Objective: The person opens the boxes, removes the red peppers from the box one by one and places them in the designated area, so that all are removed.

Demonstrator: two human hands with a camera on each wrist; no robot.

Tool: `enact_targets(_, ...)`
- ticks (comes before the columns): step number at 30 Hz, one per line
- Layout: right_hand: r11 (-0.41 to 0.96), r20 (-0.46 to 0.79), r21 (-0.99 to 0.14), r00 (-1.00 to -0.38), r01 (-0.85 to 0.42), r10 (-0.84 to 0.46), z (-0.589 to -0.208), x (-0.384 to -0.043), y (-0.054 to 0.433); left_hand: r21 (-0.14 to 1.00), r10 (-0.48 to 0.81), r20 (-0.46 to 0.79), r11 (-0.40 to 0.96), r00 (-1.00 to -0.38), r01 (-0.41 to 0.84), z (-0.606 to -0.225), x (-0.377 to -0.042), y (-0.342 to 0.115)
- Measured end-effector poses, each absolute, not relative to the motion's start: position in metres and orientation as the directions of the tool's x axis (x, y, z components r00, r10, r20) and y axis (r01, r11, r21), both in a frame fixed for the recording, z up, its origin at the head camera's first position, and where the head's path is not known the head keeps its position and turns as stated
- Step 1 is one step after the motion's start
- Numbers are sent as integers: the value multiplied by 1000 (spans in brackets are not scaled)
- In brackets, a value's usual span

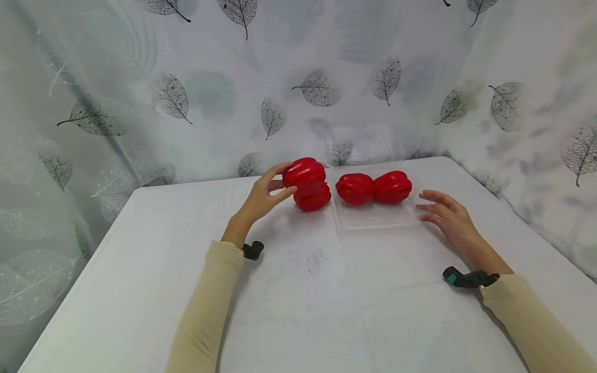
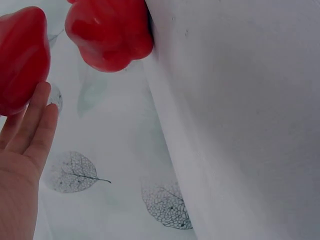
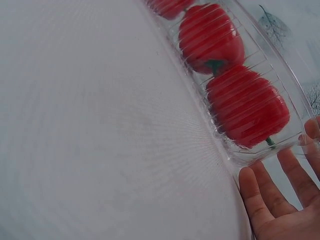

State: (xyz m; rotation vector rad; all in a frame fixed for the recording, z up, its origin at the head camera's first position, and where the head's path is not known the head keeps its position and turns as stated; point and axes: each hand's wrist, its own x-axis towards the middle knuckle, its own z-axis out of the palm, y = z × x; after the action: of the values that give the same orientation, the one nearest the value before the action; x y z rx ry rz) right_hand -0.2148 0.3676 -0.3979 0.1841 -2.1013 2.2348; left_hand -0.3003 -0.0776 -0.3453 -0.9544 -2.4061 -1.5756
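My left hand (image 1: 265, 196) grips a red bell pepper (image 1: 304, 173), thumb and fingers around its left side, above a second red bell pepper (image 1: 313, 200) on the table. In the left wrist view fingers lie against the held pepper (image 2: 21, 62). To the right stands a clear plastic box (image 1: 373, 224) with its lid (image 1: 364, 147) raised at the back. Two more red peppers, one on the left (image 1: 355, 188) and one on the right (image 1: 393, 187), lie end to end inside. My right hand (image 1: 449, 221) has relaxed fingers right at the box's right end.
A white-covered table (image 1: 298, 305) carries everything. Behind it hangs a pale curtain (image 1: 210, 88) printed with leaves, close to the back edge and the raised lid. A few dark specks (image 1: 314, 261) mark the cover in front of the peppers.
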Motion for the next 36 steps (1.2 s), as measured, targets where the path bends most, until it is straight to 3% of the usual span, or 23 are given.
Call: enact_targets(36,-158,151,-977,-986,-140,-63,-397,-215,366,820,314,388,311,-866,480,-364,-310,-115)
